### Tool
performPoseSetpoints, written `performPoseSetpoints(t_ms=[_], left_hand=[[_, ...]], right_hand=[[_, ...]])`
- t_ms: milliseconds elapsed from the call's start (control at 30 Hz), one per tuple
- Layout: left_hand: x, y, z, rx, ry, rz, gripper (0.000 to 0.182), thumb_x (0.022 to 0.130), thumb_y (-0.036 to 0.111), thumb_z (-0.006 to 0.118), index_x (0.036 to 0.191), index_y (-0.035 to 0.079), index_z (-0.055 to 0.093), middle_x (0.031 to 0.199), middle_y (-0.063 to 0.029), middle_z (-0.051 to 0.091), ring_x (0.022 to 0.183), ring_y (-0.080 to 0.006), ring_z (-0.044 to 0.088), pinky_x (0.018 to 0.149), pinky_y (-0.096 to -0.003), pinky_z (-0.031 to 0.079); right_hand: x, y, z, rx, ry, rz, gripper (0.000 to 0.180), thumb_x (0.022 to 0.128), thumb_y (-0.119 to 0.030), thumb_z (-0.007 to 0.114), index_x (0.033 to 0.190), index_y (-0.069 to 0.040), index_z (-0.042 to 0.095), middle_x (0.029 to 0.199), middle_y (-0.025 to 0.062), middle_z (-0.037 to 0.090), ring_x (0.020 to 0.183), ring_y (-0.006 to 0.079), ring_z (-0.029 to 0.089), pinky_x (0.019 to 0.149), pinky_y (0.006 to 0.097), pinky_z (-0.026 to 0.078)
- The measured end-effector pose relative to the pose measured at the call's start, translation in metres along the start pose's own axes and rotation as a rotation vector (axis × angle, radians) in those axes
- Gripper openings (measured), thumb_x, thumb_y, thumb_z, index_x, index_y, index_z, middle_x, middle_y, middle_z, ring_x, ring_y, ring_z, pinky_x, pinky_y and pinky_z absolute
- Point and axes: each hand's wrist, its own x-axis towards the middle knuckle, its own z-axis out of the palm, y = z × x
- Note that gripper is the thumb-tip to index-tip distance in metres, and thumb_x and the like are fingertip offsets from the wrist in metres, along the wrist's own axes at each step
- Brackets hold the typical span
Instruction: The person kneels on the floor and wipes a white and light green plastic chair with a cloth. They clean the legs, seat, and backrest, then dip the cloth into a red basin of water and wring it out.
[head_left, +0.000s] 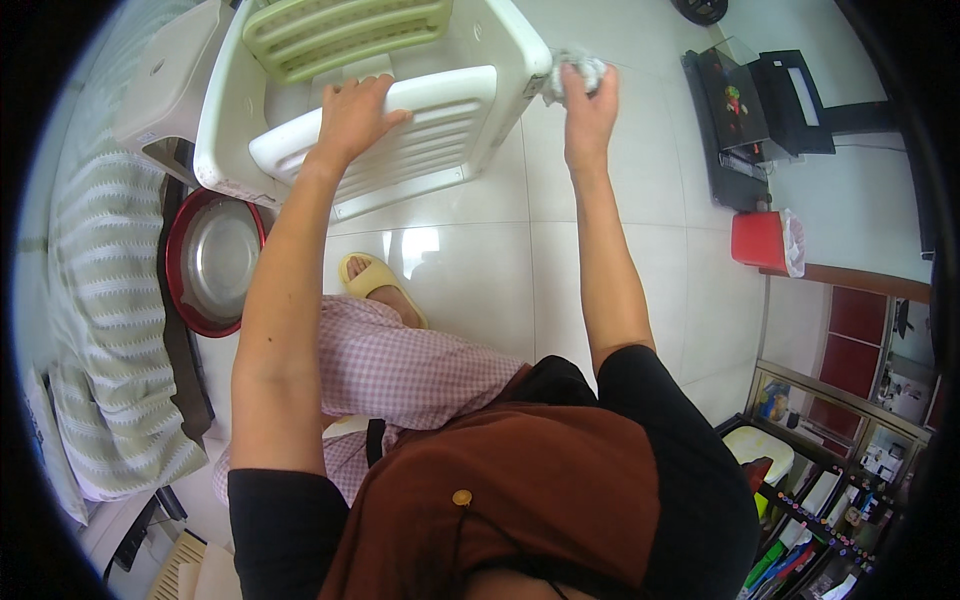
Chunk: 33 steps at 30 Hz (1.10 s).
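Note:
A white plastic rack (517, 37) with a slatted front panel (420, 135) stands before me at the top of the view. Over that panel's upper edge my left hand (356, 116) is hooked, fingers inside and thumb on the outer face. A crumpled pale cloth (576, 71) is bunched in my right hand (592, 105), right beside the rack's right corner. Whether the cloth touches that corner cannot be made out. Inside the rack, a light green slatted panel (345, 37) leans near the far side.
On the left are a plastic stool (169, 90), a red basin (171, 262) holding water and a striped bedcover (112, 300). My slippered foot (375, 281) stands on glossy floor tiles (465, 292). At right are a red bin (757, 238) and a dark cabinet (720, 127).

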Motion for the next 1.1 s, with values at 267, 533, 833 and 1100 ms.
performPoseSetpoints(t_ms=[267,533,833,1100], left_hand=[[0.002,0.001,0.0,-0.036,-0.058,-0.011,0.048,0.083,0.044,0.073,0.114,0.009,0.063,0.109,-0.0082,0.07,0.105,-0.0299,0.061,0.093,-0.0474,0.038],[0.001,0.004,-0.003,0.006,-0.067,-0.025,0.046,0.085,0.043,0.073,0.117,0.011,0.061,0.108,-0.0083,0.068,0.104,-0.0299,0.061,0.093,-0.0481,0.037],[-0.003,0.01,-0.008,-0.031,-0.046,-0.058,0.045,0.082,0.04,0.075,0.114,0.011,0.063,0.107,-0.0077,0.068,0.103,-0.0293,0.06,0.091,-0.0467,0.037],[-0.008,0.015,-0.012,-0.054,-0.006,-0.055,0.042,0.082,0.037,0.076,0.112,0.01,0.063,0.104,-0.0078,0.068,0.103,-0.0283,0.061,0.091,-0.0463,0.038]], right_hand=[[0.021,0.001,0.02,-0.33,-0.057,-0.132,0.024,0.09,-0.016,0.066,0.095,0.0,0.048,0.101,0.0127,0.051,0.091,0.0256,0.051,0.082,0.0374,0.044],[0.027,-0.006,0.007,-0.324,-0.24,0.046,0.025,0.093,-0.02,0.067,0.097,-0.001,0.049,0.088,0.0059,0.055,0.084,0.0154,0.054,0.077,0.0335,0.046],[0.119,-0.004,0.038,-0.497,-0.625,0.237,0.042,0.085,-0.037,0.076,0.1,-0.003,0.057,0.091,0.0077,0.063,0.082,0.0161,0.06,0.075,0.0337,0.051],[0.195,0.056,0.079,-0.757,-0.695,0.163,0.062,0.085,-0.051,0.072,0.114,0.002,0.058,0.104,0.0191,0.069,0.094,0.0258,0.068,0.084,0.0375,0.053]])
